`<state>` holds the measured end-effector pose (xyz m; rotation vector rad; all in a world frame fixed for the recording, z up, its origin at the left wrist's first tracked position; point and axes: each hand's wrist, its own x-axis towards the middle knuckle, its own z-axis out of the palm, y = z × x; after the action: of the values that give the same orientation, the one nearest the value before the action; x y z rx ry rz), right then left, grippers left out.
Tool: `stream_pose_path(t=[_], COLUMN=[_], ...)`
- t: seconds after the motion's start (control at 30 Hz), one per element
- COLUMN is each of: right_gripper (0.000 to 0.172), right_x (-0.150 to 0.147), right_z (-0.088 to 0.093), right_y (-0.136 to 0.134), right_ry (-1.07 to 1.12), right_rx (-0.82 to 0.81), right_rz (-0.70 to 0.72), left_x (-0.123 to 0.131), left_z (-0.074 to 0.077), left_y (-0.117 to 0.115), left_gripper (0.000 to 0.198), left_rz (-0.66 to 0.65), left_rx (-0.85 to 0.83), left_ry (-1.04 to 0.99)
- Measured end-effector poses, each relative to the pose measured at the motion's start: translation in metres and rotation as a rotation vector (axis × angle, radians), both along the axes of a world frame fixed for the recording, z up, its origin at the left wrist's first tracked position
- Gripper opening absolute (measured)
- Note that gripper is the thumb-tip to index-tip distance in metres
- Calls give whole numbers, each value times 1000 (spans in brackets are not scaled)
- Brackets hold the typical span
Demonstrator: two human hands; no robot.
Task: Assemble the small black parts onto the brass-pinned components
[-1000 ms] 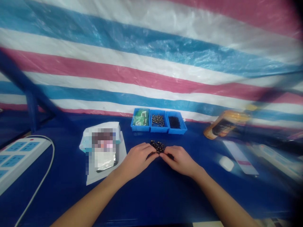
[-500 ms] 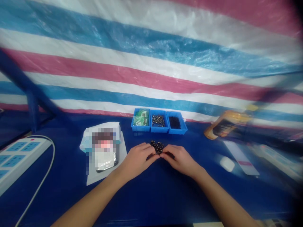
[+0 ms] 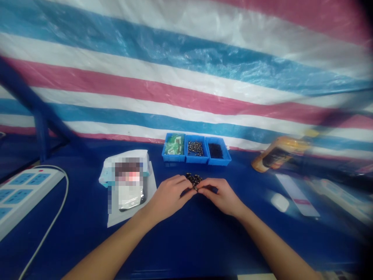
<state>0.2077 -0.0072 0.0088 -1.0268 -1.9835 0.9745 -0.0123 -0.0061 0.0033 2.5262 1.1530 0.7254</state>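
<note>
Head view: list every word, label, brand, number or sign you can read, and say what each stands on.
None can be read. The label on the orange bottle is too blurred, the print on the packet is pixelated, and the white strip with a pink mark is too blurred.

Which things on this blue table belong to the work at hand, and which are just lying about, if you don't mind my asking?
Part of the work: left hand and right hand; small dark metal parts pinched between them; three adjoining blue plastic trays of green packets, silvery metal fasteners and black parts.

Lying about: white power strip; orange-labelled bottle; white rounded object; blurred white packet.
</note>
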Motion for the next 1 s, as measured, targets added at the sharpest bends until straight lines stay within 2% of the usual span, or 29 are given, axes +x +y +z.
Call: stream_pose_path(t=[0.37, 0.53, 0.77, 1.0], right_gripper=[14, 16, 14, 12], right_x=[0, 0, 2, 2], right_z=[-4, -4, -4, -2], right_y=[0, 1, 1, 1], right_ry=[23, 26, 35, 25], right_rx=[-29, 10, 11, 2], right_rz=[-1, -5, 38, 19], left_x=[0, 0, -1, 0], left_z=[1, 1, -2, -1], left_y=[0, 0, 0, -1], left_gripper=[20, 21, 22, 23], left_rz=[-6, -13, -7, -5], left_rx=[37, 20, 8, 5], left_ry=[-37, -30, -7, -10])
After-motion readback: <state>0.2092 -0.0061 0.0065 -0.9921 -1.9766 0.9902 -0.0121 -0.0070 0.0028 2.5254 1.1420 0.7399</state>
